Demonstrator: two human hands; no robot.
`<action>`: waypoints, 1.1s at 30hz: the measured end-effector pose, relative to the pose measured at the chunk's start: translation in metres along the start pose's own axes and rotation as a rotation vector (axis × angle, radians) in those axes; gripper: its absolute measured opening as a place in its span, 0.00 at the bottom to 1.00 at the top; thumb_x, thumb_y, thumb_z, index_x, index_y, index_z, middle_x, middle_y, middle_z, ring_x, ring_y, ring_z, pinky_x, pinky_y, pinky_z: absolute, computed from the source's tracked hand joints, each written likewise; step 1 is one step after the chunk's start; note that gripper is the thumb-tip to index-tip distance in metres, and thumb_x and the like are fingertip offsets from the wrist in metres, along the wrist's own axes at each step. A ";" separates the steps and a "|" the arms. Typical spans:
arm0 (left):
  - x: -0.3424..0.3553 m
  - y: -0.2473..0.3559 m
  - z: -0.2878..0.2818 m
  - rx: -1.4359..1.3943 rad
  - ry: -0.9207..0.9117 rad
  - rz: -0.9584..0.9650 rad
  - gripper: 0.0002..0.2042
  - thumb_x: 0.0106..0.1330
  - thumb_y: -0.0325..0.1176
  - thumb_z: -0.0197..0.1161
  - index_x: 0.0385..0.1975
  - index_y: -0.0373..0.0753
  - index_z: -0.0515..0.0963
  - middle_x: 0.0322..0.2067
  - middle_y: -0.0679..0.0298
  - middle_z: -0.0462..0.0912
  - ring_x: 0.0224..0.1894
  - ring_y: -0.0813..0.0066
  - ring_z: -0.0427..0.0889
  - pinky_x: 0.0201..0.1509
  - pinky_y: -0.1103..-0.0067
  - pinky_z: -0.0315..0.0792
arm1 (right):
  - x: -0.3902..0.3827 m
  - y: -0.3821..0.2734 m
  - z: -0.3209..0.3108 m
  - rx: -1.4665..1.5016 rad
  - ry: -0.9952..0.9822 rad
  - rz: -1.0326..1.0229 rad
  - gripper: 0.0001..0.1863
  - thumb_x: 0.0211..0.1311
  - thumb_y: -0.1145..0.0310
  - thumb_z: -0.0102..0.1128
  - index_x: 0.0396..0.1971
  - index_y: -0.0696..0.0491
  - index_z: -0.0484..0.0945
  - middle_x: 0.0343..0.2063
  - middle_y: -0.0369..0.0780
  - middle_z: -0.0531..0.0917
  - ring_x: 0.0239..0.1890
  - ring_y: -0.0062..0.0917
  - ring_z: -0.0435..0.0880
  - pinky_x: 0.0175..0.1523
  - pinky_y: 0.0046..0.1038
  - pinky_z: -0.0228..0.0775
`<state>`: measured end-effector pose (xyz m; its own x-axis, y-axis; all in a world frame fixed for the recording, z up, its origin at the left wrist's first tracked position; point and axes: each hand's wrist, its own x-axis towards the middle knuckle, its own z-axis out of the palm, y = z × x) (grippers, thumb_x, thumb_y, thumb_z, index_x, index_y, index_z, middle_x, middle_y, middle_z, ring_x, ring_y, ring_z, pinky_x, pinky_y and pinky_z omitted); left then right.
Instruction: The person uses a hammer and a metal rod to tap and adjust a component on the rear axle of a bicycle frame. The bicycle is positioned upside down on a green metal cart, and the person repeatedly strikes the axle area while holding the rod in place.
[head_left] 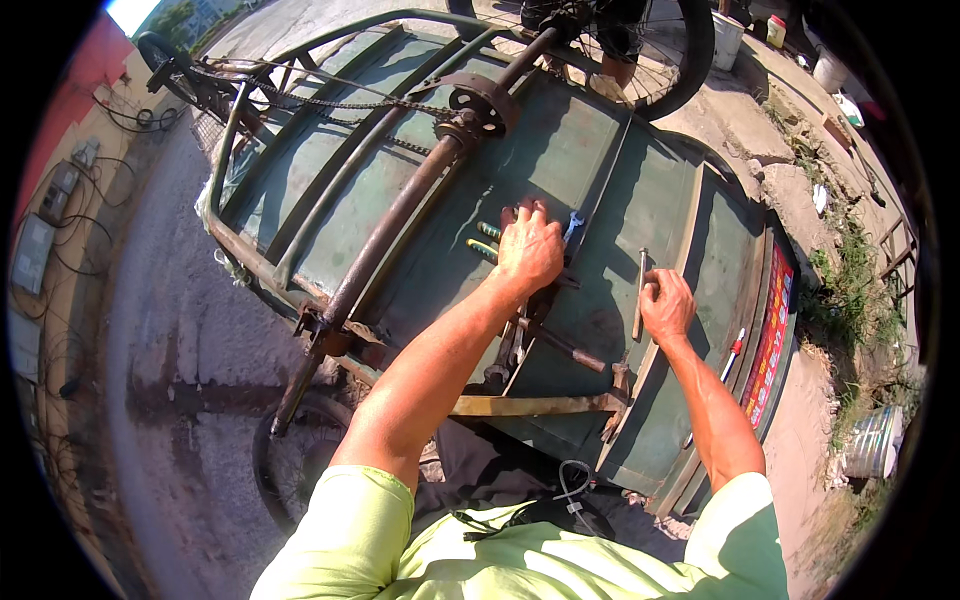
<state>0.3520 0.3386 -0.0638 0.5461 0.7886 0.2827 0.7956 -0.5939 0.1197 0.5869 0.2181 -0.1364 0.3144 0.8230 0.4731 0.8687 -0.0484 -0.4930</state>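
Observation:
An overturned green metal cart bed (560,140) lies in front of me. My right hand (667,303) is closed around a slim metal rod with a wider top end (641,290), held nearly upright over the bed. Further left, my left hand (533,245) rests low on the bed with curled fingers; what they hold is hidden. Pliers with green-and-yellow handles (482,247) poke out beside it, partly covered by the hand. A blue tie (574,226) lies just right of its fingers. Nearer me are a wooden-handled hammer (540,405) and a dark metal bar (565,346).
A rusty axle (390,230) with a drum and chain (330,103) crosses the frame on the left. A spoked wheel (690,60) stands at the far side, with a person's leg behind it. Buckets (728,40) stand far right; a wall with cables (75,230) is at left.

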 end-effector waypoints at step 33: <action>-0.190 -0.094 -0.301 -0.360 0.086 -0.111 0.15 0.57 0.17 0.67 0.44 0.36 0.80 0.38 0.59 0.82 0.41 0.65 0.86 0.45 0.73 0.81 | -0.007 0.010 0.005 -0.025 -0.071 -0.006 0.07 0.56 0.73 0.57 0.35 0.51 0.79 0.34 0.38 0.82 0.41 0.37 0.81 0.47 0.38 0.72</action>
<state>0.0943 0.1969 0.1580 0.4255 0.8441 0.3262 0.6972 -0.5356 0.4765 0.5920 0.2143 -0.1484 0.2820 0.8613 0.4226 0.8801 -0.0569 -0.4713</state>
